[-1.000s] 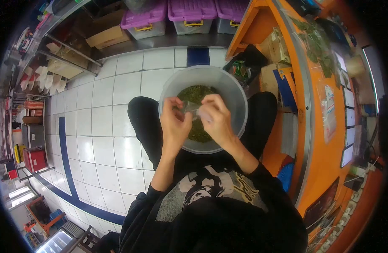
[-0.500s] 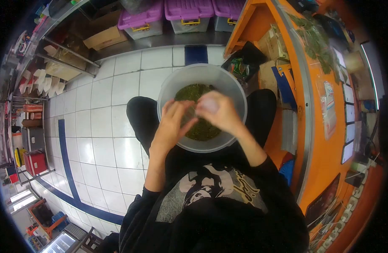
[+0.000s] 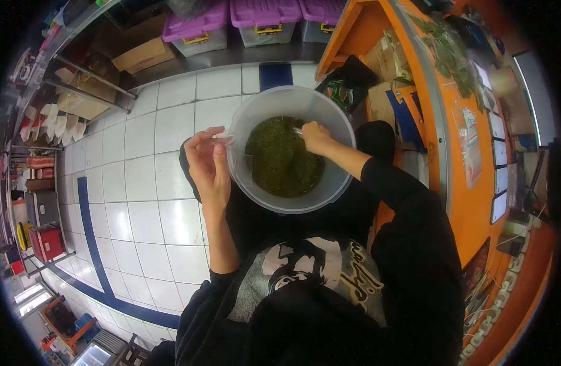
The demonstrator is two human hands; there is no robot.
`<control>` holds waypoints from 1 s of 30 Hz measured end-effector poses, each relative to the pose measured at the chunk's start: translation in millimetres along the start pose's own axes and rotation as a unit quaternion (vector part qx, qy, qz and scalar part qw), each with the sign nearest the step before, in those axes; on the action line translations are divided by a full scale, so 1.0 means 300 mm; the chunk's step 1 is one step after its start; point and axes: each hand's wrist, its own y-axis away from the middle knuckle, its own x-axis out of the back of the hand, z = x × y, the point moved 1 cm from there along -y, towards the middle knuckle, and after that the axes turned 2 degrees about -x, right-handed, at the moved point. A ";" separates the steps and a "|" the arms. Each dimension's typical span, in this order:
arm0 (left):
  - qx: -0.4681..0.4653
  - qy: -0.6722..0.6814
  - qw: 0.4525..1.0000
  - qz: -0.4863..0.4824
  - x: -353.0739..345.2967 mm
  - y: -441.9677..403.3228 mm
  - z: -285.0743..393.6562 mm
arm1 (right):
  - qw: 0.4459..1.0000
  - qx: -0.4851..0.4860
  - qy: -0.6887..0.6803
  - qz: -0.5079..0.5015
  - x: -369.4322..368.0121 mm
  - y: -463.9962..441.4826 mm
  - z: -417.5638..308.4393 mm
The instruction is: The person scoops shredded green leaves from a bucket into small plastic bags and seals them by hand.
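A translucent plastic bucket stands between the knees, partly filled with dry-looking, finely chopped green herb. My right hand is closed around what looks like a spoon, over the right side of the herb; its lower end is hard to make out. At the left rim, my left hand pinches a small clear plastic bag between thumb and fingers. The bag is see-through, so its outline is faint and I cannot tell whether anything is in it.
An orange counter with a metal edge runs along the right, with a plastic packet on it. Purple-lidded storage boxes line a shelf at the top. White floor tiles lie to the left.
My hands were close together over the bucket and have moved apart. The left went out to the rim with the bag; the right now reaches into the bucket over the herb.
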 end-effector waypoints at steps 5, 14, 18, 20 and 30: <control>-0.008 0.063 0.998 -0.027 0.043 0.009 -0.016 | 0.999 0.017 0.010 0.025 0.027 0.002 0.006; 0.026 0.016 0.999 -0.028 0.109 0.026 -0.008 | 0.990 0.066 -0.015 0.123 0.145 0.106 -0.067; 0.062 0.061 0.996 -0.018 0.108 0.031 0.007 | 0.986 0.095 0.064 0.123 0.180 0.117 -0.076; 0.074 0.072 0.994 -0.043 0.114 0.034 0.006 | 0.978 0.117 0.081 0.153 0.179 0.110 -0.079; 0.076 0.056 0.993 -0.064 0.112 0.042 0.002 | 0.968 0.209 0.087 0.106 0.059 -0.001 -0.170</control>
